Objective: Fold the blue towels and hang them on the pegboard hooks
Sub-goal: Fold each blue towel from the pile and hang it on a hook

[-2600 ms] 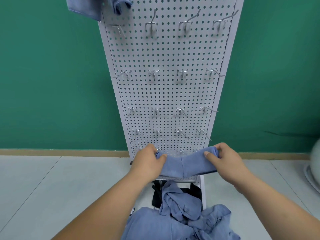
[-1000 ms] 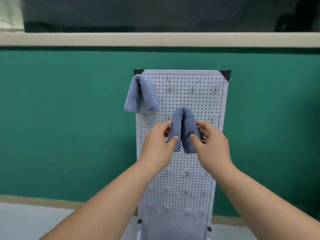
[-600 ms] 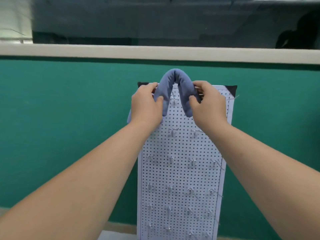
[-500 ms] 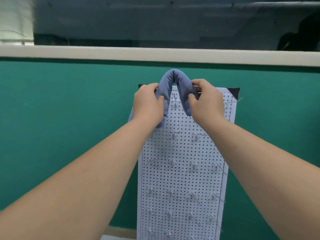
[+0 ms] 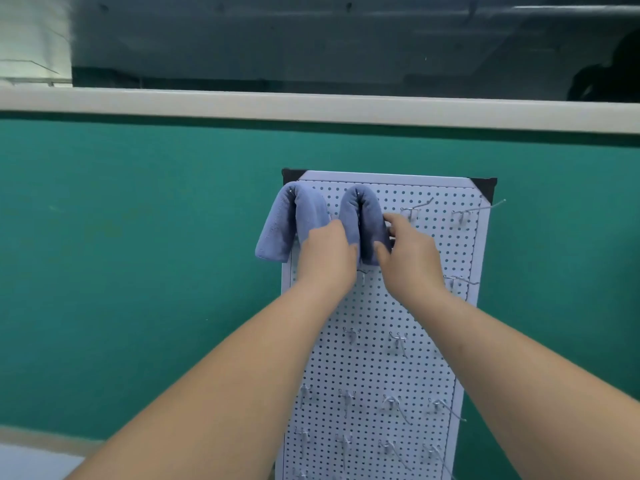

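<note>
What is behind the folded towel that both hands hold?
White pegboard lies behind the towel, pinched by the left hand and right hand. Any hook carrying it is covered by the fold.

- Single head-worn view, facing forward and roughly level, square onto the pegboard before the far green wall.
- Close range: left hand and right hand reach the board.

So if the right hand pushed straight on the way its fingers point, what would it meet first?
The right hand points up-left into the second blue towel, which it is pinching. Behind that comes the pegboard, though depth is unclear.
</note>
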### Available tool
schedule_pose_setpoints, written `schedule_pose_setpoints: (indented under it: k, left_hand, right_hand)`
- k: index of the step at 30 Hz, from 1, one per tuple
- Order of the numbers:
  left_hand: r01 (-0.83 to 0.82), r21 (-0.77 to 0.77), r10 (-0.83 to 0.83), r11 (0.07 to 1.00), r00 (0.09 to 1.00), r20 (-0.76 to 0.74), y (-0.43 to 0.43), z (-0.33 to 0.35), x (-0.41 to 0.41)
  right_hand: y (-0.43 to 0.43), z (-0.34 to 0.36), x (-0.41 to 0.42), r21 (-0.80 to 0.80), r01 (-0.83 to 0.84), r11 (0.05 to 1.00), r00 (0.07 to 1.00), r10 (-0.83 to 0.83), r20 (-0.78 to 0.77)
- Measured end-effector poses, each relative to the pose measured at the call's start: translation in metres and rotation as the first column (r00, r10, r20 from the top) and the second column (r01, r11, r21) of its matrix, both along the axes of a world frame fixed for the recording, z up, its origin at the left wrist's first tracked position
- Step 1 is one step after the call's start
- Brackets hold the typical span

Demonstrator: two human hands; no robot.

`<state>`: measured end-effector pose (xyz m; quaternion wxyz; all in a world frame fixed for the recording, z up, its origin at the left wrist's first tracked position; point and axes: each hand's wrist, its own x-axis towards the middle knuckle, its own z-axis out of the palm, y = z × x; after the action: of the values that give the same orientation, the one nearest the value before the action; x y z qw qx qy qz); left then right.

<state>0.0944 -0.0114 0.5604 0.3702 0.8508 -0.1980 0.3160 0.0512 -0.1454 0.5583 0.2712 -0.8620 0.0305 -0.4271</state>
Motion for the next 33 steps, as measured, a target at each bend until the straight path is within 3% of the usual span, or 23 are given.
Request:
schedule_pose_setpoints:
  k: [5, 10, 14, 17, 20, 23, 25, 27, 30, 33]
  left_hand:
    - [0.082, -0.138, -0.075, 0.987, 0.996, 0.055, 0.005, -0.032, -0.024]
    - [0.101, -0.212, -0.083, 0.972, 0.992, 0.093, 0.005, -0.109, -0.052]
    - [0.196, -0.187, -0.22, 0.963, 0.968, -0.117, 0.008, -0.207, -0.071]
    - [0.238, -0.096, -0.256, 0.967, 0.913, -0.319, 0.011, -0.298, -0.085]
    - [0.289, 0.03, -0.22, 0.957, 0.788, -0.574, 0.02, -0.388, -0.098]
    - [0.436, 0.239, -0.113, 0.868, 0.64, -0.76, 0.031, -0.453, -0.109]
    - [0.526, 0.29, -0.064, 0.8, 0.555, -0.829, 0.038, -0.48, -0.118]
    - [0.592, 0.345, 0.018, 0.729, 0.487, -0.873, 0.043, -0.504, -0.126]
    - [0.646, 0.412, 0.172, 0.642, 0.402, -0.899, 0.047, -0.539, -0.138]
    - [0.733, 0.351, 0.217, 0.583, 0.276, -0.937, 0.044, -0.566, -0.158]
  right_hand:
    - [0.002, -0.029, -0.024, -0.015, -0.061, 0.998, 0.997, 0.061, 0.049]
    - [0.005, -0.11, -0.056, -0.031, -0.072, 0.997, 0.997, 0.073, 0.036]
    - [0.003, -0.215, -0.089, 0.011, -0.104, 0.995, 0.984, 0.104, -0.144]
    - [-0.011, -0.313, -0.114, 0.002, -0.105, 0.994, 0.921, 0.098, -0.376]
    - [-0.029, -0.396, -0.145, -0.019, -0.079, 0.997, 0.73, 0.045, -0.682]
    - [-0.042, -0.458, -0.166, -0.061, -0.13, 0.99, 0.304, -0.018, -0.952]
    - [-0.041, -0.483, -0.178, -0.037, -0.218, 0.975, 0.084, -0.019, -0.996]
    - [-0.038, -0.499, -0.186, 0.013, -0.267, 0.964, -0.007, 0.011, -1.0]
    - [-0.037, -0.511, -0.19, -0.004, -0.326, 0.945, -0.017, -0.01, -1.0]
    - [-0.038, -0.518, -0.19, 0.006, -0.329, 0.944, -0.008, 0.004, -1.0]
